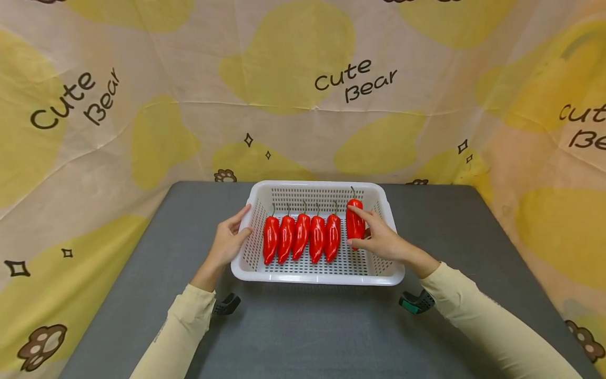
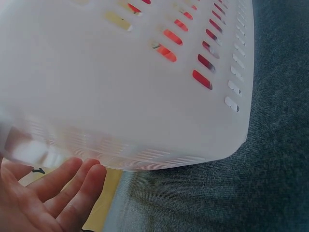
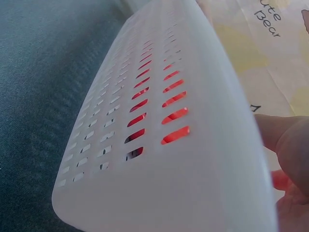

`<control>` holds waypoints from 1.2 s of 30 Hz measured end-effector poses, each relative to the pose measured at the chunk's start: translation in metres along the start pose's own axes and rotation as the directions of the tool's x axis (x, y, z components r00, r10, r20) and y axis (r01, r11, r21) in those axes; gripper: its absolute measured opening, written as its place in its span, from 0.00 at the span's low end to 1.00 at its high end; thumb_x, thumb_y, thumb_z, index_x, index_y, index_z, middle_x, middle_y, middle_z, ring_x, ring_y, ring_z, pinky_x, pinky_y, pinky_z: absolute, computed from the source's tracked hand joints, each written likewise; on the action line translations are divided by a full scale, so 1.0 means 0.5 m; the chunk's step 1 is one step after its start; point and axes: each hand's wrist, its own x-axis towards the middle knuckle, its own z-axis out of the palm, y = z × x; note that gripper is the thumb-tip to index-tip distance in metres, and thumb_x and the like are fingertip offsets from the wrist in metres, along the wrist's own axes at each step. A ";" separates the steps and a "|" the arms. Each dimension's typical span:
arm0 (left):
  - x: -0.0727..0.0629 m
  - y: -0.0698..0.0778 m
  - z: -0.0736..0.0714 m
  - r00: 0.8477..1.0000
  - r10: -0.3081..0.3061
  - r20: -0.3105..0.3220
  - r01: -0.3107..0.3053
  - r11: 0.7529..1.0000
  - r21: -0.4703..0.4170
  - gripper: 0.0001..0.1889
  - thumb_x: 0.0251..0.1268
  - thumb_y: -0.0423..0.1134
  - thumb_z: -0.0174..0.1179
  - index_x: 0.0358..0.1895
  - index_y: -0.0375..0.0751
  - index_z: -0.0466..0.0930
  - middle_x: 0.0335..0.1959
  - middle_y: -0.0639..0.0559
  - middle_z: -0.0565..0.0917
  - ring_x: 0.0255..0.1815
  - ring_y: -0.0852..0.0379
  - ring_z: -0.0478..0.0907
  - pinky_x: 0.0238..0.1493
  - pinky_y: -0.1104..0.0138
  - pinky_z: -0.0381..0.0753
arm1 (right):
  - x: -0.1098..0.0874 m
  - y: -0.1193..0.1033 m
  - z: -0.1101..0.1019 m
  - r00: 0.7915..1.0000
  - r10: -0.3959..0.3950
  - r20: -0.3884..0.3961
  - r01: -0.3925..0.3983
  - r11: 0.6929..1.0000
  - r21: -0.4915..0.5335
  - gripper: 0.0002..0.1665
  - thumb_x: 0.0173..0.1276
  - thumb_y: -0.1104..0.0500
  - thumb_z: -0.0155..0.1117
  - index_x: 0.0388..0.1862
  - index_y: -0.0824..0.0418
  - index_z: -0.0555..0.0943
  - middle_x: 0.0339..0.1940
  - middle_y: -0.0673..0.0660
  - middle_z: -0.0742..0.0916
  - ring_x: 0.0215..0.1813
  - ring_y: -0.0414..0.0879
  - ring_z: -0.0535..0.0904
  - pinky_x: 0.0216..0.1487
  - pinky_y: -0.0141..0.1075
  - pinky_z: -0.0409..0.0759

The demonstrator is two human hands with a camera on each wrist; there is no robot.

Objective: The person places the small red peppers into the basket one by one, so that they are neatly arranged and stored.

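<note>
A white plastic basket (image 1: pixel 317 278) with slotted walls stands on the grey table. Inside it, several glossy red peppers (image 1: pixel 302 237) lie side by side, stems pointing away from me. At the basket's right end my right hand (image 1: pixel 384 241) grips another red pepper (image 1: pixel 355 223) between thumb and fingers, reaching in over the rim. My left hand (image 1: pixel 228 243) holds the left end of the basket, its thumb over the rim. In the left wrist view the fingers (image 2: pixel 89 186) lie along the outer side; the right wrist view shows the basket wall (image 3: pixel 212 183) hiding the held pepper.
The grey table (image 1: pixel 312 331) extends around the basket on all sides. Behind it hangs a cream and yellow printed cloth (image 1: pixel 284 79), which also closes off the left and right. Dark wrist devices (image 1: pixel 416 302) sit below both wrists.
</note>
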 end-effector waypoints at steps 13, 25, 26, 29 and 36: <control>0.001 0.001 -0.002 1.000 0.000 0.001 0.000 1.000 -0.009 0.31 0.70 0.26 0.51 0.77 0.40 0.63 0.73 0.32 0.70 0.65 0.32 0.75 0.60 0.44 0.78 | 0.008 -0.004 0.000 0.999 0.016 0.050 -0.013 0.998 -0.056 0.49 0.63 0.58 0.73 0.79 0.62 0.60 0.68 0.70 0.72 0.58 0.59 0.71 0.52 0.46 0.87; 0.006 -0.003 -0.003 1.000 -0.012 0.008 0.012 1.000 0.007 0.32 0.70 0.27 0.51 0.77 0.42 0.62 0.74 0.33 0.70 0.66 0.33 0.75 0.60 0.44 0.79 | 0.016 -0.008 0.001 0.990 0.086 0.108 -0.069 0.985 -0.158 0.51 0.63 0.55 0.73 0.80 0.64 0.59 0.67 0.73 0.73 0.58 0.59 0.70 0.52 0.46 0.86; 0.006 -0.004 -0.003 1.000 -0.010 0.008 0.010 1.000 0.008 0.32 0.70 0.27 0.51 0.77 0.42 0.62 0.73 0.32 0.70 0.65 0.33 0.75 0.60 0.44 0.79 | 0.017 -0.009 0.001 0.990 0.090 0.112 -0.071 0.984 -0.163 0.51 0.63 0.56 0.73 0.80 0.64 0.59 0.67 0.73 0.73 0.59 0.59 0.69 0.52 0.47 0.85; 0.006 -0.003 -0.004 1.000 -0.001 0.008 0.001 1.000 0.014 0.32 0.70 0.27 0.51 0.78 0.42 0.62 0.73 0.32 0.70 0.65 0.32 0.76 0.59 0.44 0.80 | 0.022 -0.009 0.003 0.990 0.085 0.113 -0.063 0.981 -0.182 0.51 0.62 0.56 0.74 0.80 0.65 0.59 0.67 0.73 0.73 0.59 0.59 0.69 0.53 0.47 0.84; 0.004 -0.004 -0.004 1.000 -0.005 0.012 0.005 1.000 0.010 0.31 0.71 0.27 0.51 0.77 0.42 0.63 0.73 0.32 0.71 0.63 0.31 0.77 0.57 0.44 0.81 | 0.027 -0.002 0.010 0.993 0.072 0.094 -0.052 0.977 -0.205 0.51 0.61 0.55 0.75 0.78 0.66 0.61 0.68 0.75 0.72 0.62 0.63 0.70 0.58 0.54 0.81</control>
